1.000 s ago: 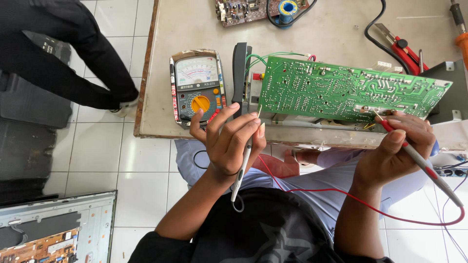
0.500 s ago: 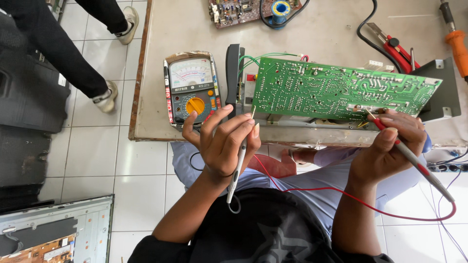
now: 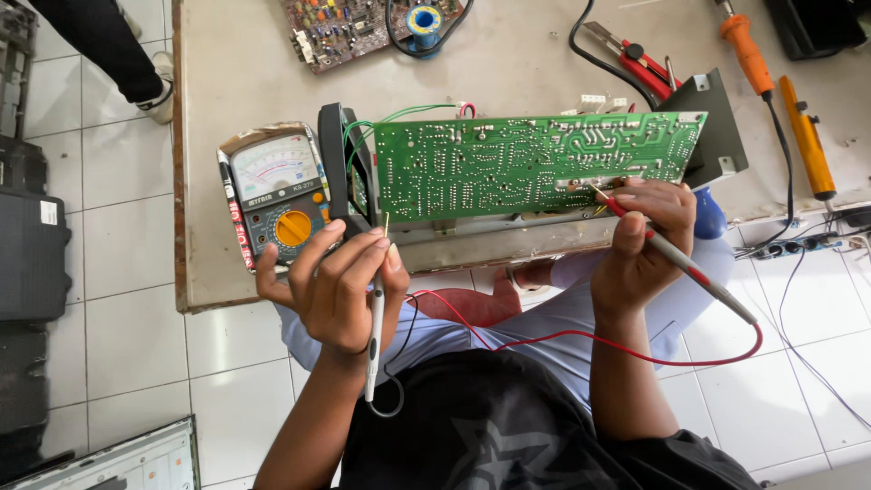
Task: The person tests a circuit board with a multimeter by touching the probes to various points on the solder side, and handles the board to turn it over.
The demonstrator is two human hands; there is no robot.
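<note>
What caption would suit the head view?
Left hand and right hand hold test probes at a green circuit board beside an analogue multimeter.

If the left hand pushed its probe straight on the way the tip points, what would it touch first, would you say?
Probably the lower left corner of the green circuit board. The left hand holds the black probe with its tip aimed up at that edge, though depth is hard to judge from above.

We cannot see where the red probe (image 3: 676, 259) tip meets the green circuit board (image 3: 535, 163); our right hand (image 3: 640, 240) covers it. The brown circuit board (image 3: 340, 27) is cropped.
</note>
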